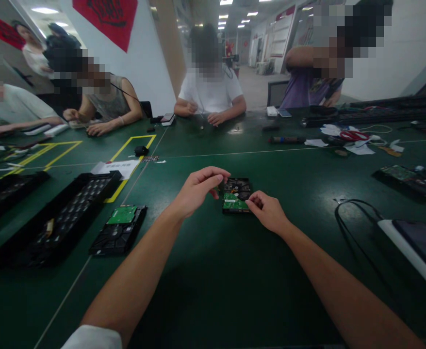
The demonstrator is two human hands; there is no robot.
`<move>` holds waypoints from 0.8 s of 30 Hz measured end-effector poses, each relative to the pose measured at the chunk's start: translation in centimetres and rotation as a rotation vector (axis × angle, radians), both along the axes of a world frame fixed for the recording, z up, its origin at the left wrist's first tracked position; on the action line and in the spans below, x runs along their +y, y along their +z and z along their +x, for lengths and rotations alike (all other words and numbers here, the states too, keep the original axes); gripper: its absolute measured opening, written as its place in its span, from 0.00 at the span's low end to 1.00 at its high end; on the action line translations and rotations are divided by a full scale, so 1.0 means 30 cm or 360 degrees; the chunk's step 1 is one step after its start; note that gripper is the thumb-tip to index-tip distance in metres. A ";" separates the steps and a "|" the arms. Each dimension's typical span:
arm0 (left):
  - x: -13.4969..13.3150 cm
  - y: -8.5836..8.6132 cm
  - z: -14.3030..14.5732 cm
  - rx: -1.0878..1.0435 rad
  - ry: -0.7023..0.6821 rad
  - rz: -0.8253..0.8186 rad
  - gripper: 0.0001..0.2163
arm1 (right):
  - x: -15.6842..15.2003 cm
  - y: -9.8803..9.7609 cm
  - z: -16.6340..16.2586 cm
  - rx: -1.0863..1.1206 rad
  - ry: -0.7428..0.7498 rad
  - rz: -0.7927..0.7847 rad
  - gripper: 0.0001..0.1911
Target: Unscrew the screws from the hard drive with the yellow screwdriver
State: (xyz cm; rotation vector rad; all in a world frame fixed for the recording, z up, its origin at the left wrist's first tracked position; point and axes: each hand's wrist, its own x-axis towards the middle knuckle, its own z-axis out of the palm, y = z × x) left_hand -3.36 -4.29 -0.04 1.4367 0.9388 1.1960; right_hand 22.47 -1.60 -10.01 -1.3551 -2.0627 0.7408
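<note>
A hard drive (237, 186) lies on the green table in front of me, its green circuit board facing up along the near side. My left hand (202, 189) reaches over its far left corner, index finger stretched out and thumb a little apart from it. Whether those fingertips touch the drive I cannot tell. At the drive's right edge, my right hand (266, 209) is closed, thumb tip over the board's edge and the other fingers curled beside it. Farther left rests a second hard drive (116, 230), also with a green board up.
A long black tray (58, 220) stands at the left, near a paper sheet (122, 169). On the right are a white device with a dark screen (417, 247), a cable (338, 220) and another drive-like unit (405, 179). Several people sit across the table.
</note>
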 end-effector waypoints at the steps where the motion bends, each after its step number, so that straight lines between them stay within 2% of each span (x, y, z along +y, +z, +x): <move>1: -0.003 0.002 0.001 -0.0050 -0.0044 -0.0029 0.11 | 0.000 0.000 0.000 -0.0003 0.0004 0.0007 0.11; 4: -0.008 0.004 0.005 -0.0225 -0.0141 -0.0104 0.09 | -0.001 0.002 0.001 0.0009 0.0000 0.0009 0.11; 7: -0.008 0.005 0.004 -0.0300 -0.0131 -0.0143 0.07 | -0.004 0.006 0.001 0.0009 0.0001 -0.0022 0.12; 12: -0.005 0.010 0.002 -0.0189 0.0006 -0.0064 0.09 | -0.004 0.006 0.000 -0.0007 0.0004 -0.0027 0.12; 17: -0.002 0.001 0.006 0.0059 0.0128 0.0064 0.12 | -0.003 0.002 0.003 -0.0001 0.0015 -0.0040 0.12; 24: -0.009 0.007 0.003 -0.0088 -0.0049 -0.0092 0.14 | 0.000 0.004 0.005 -0.0009 0.0026 -0.0033 0.12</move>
